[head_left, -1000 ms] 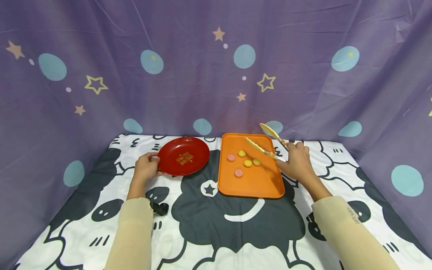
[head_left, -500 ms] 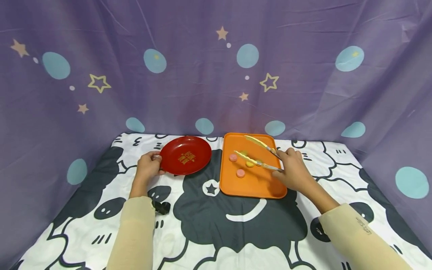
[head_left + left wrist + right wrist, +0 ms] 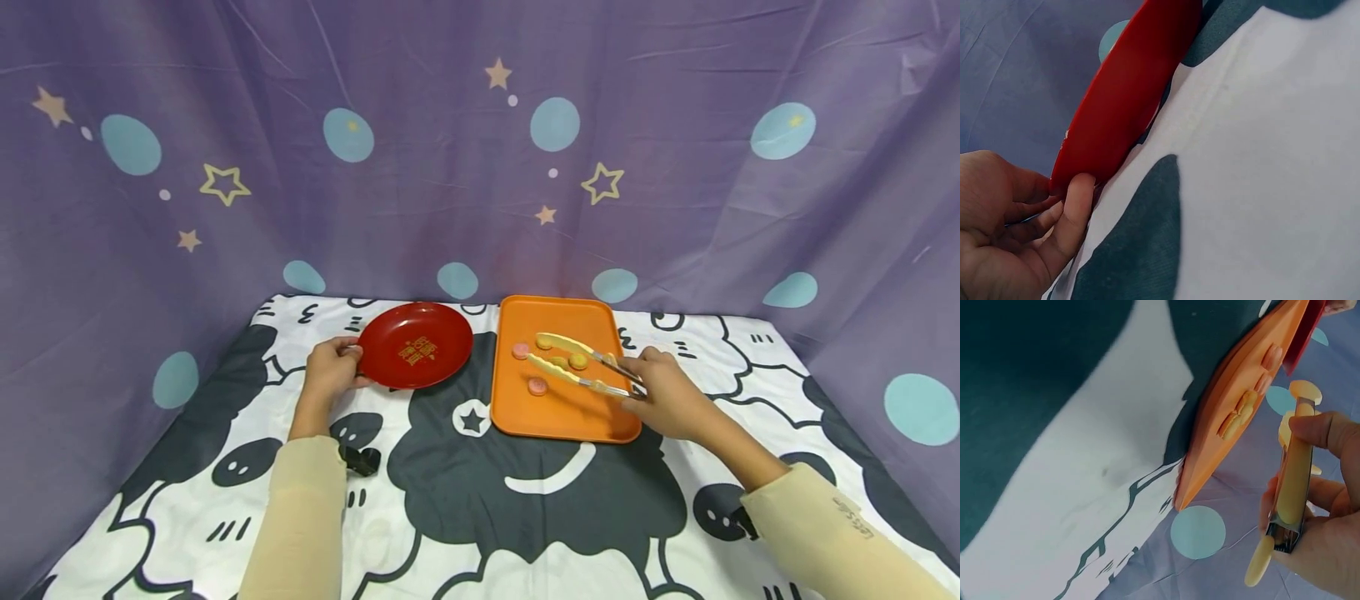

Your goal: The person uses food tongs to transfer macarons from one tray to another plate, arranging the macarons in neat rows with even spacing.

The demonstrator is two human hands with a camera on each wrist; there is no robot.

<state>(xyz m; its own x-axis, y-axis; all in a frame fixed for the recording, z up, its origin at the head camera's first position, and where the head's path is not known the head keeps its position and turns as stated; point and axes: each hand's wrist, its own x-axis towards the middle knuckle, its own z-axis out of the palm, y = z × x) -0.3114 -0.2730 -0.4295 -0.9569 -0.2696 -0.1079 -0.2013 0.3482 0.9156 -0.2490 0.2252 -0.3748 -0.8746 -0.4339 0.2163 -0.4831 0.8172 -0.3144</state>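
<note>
In the head view my left hand (image 3: 327,371) pinches the left rim of a red plate (image 3: 457,367) with gold lettering; the left wrist view shows thumb and fingers on that rim, with the plate tilted. My right hand (image 3: 663,392) holds yellow-tipped metal tongs (image 3: 570,377) over an orange tray (image 3: 562,421). The tongs' arms are spread, their tips above the macarons. Two pink macarons (image 3: 537,386) and three yellow macarons (image 3: 578,362) lie on the tray; the tongs partly cover some yellow ones. Macarons also show in the right wrist view, beyond the tongs (image 3: 1294,481).
A black-and-white cartoon sheep cloth (image 3: 525,517) covers the table. The tray stands just right of the plate. Behind the table's far edge hangs a purple curtain (image 3: 450,208) with stars and blue ovals. A black strap piece (image 3: 362,461) sits at my left sleeve.
My right hand has brought the tongs left and down, from above the tray's upper right corner to over the yellow macarons. My left hand stays on the plate's rim.
</note>
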